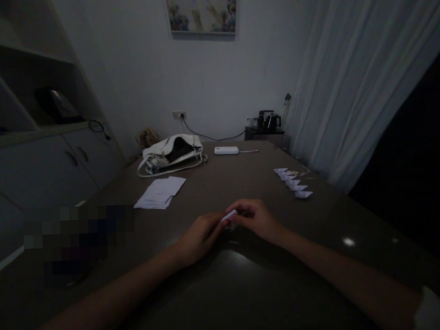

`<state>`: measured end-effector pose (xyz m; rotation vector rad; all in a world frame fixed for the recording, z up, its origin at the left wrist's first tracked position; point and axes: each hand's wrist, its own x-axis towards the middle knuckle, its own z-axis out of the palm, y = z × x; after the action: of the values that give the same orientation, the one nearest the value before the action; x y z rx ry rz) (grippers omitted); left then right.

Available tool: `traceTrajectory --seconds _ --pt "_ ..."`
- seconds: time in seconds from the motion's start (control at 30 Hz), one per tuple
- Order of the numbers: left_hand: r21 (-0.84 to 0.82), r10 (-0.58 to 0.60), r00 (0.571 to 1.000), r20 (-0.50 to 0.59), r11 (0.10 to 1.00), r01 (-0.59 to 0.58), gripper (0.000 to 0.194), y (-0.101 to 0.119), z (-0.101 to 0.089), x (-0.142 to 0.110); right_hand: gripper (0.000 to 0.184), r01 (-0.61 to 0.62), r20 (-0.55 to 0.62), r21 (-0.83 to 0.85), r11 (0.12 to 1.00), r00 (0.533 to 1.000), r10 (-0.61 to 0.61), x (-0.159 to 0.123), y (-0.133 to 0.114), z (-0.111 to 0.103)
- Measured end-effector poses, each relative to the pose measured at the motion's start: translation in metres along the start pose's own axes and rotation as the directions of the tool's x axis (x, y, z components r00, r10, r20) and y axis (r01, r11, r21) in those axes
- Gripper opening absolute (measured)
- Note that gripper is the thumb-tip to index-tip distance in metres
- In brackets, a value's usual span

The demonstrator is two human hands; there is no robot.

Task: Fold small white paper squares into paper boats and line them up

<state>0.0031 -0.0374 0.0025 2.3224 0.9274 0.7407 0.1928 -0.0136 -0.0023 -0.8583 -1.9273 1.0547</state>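
Observation:
Between my two hands is a small folded piece of white paper (229,215), held just above the dark table (224,290). My left hand (204,233) pinches its left side, thumb and fingers pressed together. On the other side, my right hand (256,219) grips it with curled fingers and thumb. Fingers hide much of the folded paper. A loose stack of white paper sheets (159,193) lies to the left, beyond my left hand. Several folded paper boats (303,194) stand in a slanting row to the right.
Farther back on the table are a white handbag (172,154) and a white power bank (225,150) with a short cable. Small scraps lie beside the boats. Kettles (271,121) stand on a low cabinet by the wall. A curtain (321,84) hangs at right.

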Motion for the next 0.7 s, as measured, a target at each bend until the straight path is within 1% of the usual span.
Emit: traceTrajectory --seconds 0.13,0.33,0.43,0.57,0.7 --pt "-0.104 -0.034 0.999 0.008 0.994 0.035 0.034 0.0024 0.0014 -0.0003 0.027 -0.031 0.021 0.133 0.991 0.999 0.028 0.0010 0.0013 0.0013" --pt "-0.170 -0.085 0.995 0.048 0.981 0.092 0.039 0.0039 0.0018 -0.0002 0.025 -0.087 0.036 0.255 0.963 0.996 0.080 0.0021 0.0038 0.0029" --pt "-0.211 -0.110 0.993 0.053 0.970 0.119 0.041 0.0023 0.0028 0.0003 0.027 -0.113 0.039 0.267 0.957 0.994 0.106 0.0022 0.0043 0.0025" --pt "-0.250 -0.135 0.988 0.069 0.957 0.148 0.041 0.0003 0.0036 0.0006 0.027 -0.102 -0.004 0.220 0.970 0.994 0.105 0.0029 0.0044 0.0012" --pt "-0.289 -0.148 0.982 0.114 0.941 0.175 0.043 0.0012 0.0031 0.0001 0.027 -0.090 0.015 0.207 0.974 0.996 0.089 0.0030 0.0041 0.0016"
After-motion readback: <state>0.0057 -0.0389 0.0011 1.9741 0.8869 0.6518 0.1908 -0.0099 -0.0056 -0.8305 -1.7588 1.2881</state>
